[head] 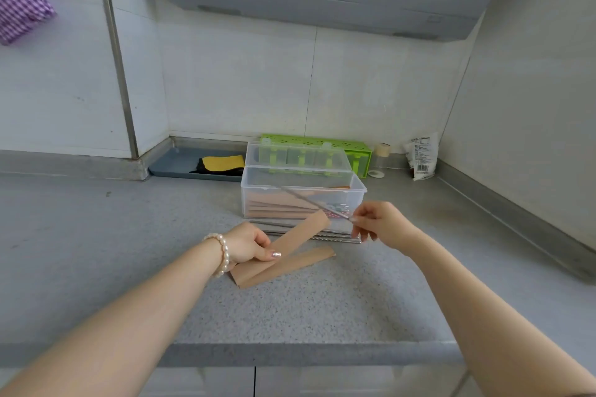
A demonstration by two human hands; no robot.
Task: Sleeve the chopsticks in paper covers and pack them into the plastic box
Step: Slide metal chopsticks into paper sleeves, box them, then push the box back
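My left hand [250, 243] pinches the near end of a brown paper cover [301, 234] that slants up to the right above the counter. My right hand [379, 224] pinches a thin metal chopstick [311, 201] by its near end; the chopstick points up-left over the clear plastic box [358, 193]. The box stands open with its lid tipped back, and several sleeved chopsticks lie inside it. Loose metal chopsticks [335, 237] lie on the counter in front of the box. Two more brown covers [290, 266] lie flat below my left hand.
A green perforated holder [361, 151] stands behind the box. A grey tray [175, 164] with a yellow and black cloth sits in the back left corner. A small jar [383, 155] and a white packet [422, 155] stand at the back right. The counter's front edge [290, 353] is near me.
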